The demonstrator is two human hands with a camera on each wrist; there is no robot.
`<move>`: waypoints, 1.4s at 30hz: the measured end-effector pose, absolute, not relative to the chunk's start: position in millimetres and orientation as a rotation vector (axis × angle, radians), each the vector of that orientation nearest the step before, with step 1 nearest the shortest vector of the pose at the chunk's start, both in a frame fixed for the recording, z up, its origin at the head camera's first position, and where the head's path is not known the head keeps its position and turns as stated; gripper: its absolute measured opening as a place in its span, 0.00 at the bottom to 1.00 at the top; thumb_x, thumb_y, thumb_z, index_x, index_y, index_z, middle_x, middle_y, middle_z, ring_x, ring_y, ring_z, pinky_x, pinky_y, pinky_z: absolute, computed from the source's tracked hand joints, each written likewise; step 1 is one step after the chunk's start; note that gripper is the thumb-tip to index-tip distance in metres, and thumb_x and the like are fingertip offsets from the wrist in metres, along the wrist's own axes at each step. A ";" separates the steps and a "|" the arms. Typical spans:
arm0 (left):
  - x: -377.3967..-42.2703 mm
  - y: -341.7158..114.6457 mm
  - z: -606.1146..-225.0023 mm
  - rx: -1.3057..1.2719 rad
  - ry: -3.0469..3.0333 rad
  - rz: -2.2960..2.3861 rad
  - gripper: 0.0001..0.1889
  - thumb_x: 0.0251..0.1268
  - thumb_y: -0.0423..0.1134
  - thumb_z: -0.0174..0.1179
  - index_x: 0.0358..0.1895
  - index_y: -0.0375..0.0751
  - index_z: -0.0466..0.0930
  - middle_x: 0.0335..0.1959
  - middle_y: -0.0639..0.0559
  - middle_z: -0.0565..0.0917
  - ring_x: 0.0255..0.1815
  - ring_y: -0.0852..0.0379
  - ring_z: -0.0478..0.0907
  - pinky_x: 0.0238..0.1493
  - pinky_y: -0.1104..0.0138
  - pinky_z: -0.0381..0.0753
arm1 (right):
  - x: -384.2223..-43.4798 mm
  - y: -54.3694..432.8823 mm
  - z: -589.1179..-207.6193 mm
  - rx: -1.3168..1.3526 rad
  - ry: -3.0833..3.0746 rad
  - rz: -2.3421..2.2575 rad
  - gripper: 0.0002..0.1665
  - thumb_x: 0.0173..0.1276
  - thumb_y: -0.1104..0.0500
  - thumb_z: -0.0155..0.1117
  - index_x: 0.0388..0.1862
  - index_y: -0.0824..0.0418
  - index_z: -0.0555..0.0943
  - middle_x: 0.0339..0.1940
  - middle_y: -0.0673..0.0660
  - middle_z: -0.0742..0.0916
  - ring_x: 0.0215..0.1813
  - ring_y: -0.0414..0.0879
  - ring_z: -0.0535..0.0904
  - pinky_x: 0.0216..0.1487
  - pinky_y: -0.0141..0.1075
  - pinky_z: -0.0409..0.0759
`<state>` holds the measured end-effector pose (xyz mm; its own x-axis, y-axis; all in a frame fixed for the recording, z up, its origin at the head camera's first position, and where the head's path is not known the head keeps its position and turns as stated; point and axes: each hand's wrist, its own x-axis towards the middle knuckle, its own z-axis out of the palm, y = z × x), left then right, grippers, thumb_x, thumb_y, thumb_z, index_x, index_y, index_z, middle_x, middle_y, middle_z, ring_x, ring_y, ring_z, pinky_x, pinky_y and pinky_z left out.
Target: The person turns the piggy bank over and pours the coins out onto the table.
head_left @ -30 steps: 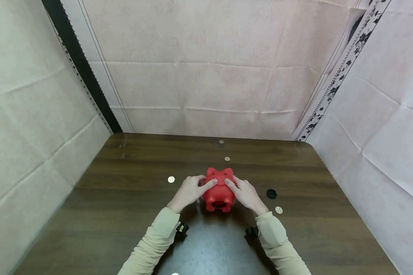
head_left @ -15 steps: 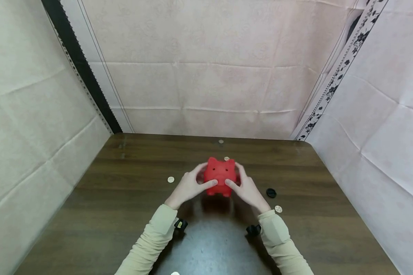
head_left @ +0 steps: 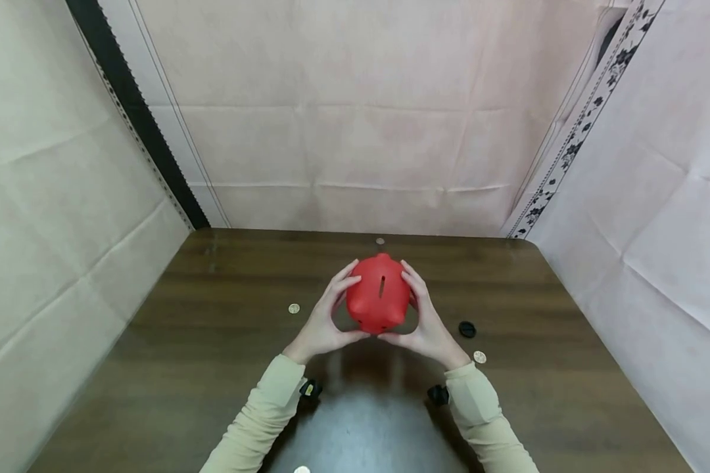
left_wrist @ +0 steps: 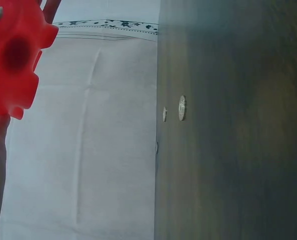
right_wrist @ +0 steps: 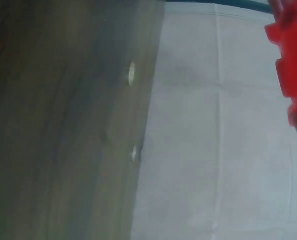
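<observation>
Both hands hold a red piggy bank [head_left: 377,299] up over the table, its slotted back facing the head camera. My left hand [head_left: 330,322] grips its left side, fingers along the flank and thumb at the near lower end. On the opposite side my right hand [head_left: 423,322] does the same, the two thumbs almost meeting. In the left wrist view the underside of the piggy bank [left_wrist: 18,60] shows a dark round hole and stubby feet. The right wrist view catches only an edge of the piggy bank [right_wrist: 296,60].
A black round plug [head_left: 467,329] lies on the wooden table [head_left: 213,368] to the right, with a coin [head_left: 480,357] beside it. Another coin [head_left: 294,308] lies to the left, one [head_left: 380,241] near the back edge and one [head_left: 302,470] at the front. Pale cloth [head_left: 343,144] hangs behind.
The piggy bank has been raised and tilted, so its face and feet have turned away and its slotted back shows. Both hands have moved with it, thumbs now at its near end.
</observation>
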<state>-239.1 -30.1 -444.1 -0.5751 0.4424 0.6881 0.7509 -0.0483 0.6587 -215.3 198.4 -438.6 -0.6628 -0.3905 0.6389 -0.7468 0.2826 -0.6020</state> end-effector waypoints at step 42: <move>-249.1 -28.0 -439.9 -1.019 -2.263 -1.810 0.56 0.41 0.29 0.77 0.75 0.52 0.52 0.77 0.51 0.57 0.75 0.47 0.61 0.67 0.50 0.72 | -225.1 198.0 -437.0 0.807 -2.330 1.404 0.67 0.43 0.64 0.82 0.76 0.52 0.50 0.75 0.56 0.64 0.71 0.49 0.66 0.62 0.42 0.78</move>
<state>-249.1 -28.0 -439.9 -0.7777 0.4469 0.4421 0.5294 0.0864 0.8440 -225.1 198.0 -437.0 -0.7961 -0.3082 0.5207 -0.6044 0.3637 -0.7088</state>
